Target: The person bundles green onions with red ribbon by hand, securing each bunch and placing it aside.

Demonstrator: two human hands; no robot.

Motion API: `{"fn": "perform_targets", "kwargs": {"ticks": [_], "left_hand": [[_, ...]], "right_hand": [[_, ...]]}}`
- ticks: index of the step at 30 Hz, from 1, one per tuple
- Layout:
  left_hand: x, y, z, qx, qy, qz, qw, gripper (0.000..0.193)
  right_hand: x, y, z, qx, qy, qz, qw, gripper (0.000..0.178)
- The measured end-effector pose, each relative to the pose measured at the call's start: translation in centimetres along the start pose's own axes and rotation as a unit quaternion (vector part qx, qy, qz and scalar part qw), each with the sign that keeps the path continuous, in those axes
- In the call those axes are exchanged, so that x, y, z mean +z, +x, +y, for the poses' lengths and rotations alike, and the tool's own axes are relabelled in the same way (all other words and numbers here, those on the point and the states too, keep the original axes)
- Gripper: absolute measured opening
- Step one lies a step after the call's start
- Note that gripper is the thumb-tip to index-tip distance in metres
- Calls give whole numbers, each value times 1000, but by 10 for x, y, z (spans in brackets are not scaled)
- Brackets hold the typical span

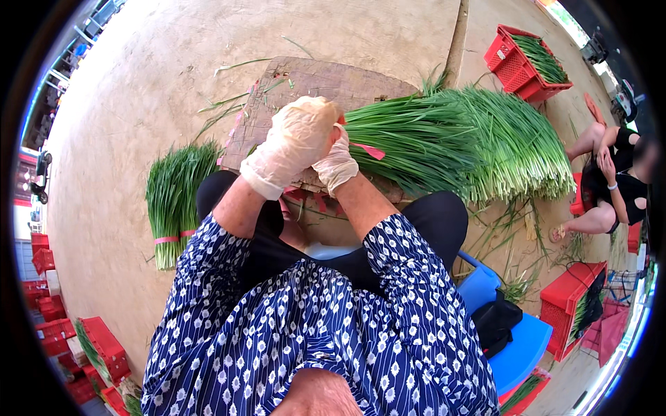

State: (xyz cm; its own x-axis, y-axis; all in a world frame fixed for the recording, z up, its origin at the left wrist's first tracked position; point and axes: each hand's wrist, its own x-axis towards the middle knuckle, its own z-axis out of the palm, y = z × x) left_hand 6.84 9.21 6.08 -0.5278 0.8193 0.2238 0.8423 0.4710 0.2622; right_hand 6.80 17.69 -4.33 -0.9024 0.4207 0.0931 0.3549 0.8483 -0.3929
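Observation:
Both my hands wear pale, thin gloves and meet over a worn wooden board (312,80). My left hand (297,135) is closed, its fingers curled against the other hand; what it grips is hidden. My right hand (336,161) is closed too, with the loose end of a pink strip (369,150) sticking out from it over the leaves. Long green chives (409,135) spread from beside my hands to the right. They overlap a larger pile (520,145) whose pale stem ends face right.
Bundled chives with pink bands (182,191) lie on the floor left of my knees. A red crate of chives (527,66) stands far right, near a seated person (617,173). A blue plastic chair (517,347) is close at my right. More red crates (100,350) line the lower left.

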Motion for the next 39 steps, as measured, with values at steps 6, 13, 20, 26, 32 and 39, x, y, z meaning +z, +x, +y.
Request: {"fn": "perform_targets", "kwargs": {"ticks": [6,13,20,26,32,39], "left_hand": [[110,60,-15,58,15,-72,996,30],[65,87,17,46,138,-211,967,19],[75,91,-80,-142,17,-141,980,29],[65,55,-86,-189,44,-65,979,28],[32,10,-65,-152,-130,2,980,21],[34,15,-47,-170,-267,45,947,22]], "right_hand": [[100,49,13,-12,-172,-64,983,29],[77,26,8,-14,-19,-66,998,24],[-13,-19,49,-312,70,-13,947,14],[-37,-2,74,53,643,-170,745,18],[-40,12,67,108,578,-172,790,18],[-55,10,59,81,480,-232,842,16]]}}
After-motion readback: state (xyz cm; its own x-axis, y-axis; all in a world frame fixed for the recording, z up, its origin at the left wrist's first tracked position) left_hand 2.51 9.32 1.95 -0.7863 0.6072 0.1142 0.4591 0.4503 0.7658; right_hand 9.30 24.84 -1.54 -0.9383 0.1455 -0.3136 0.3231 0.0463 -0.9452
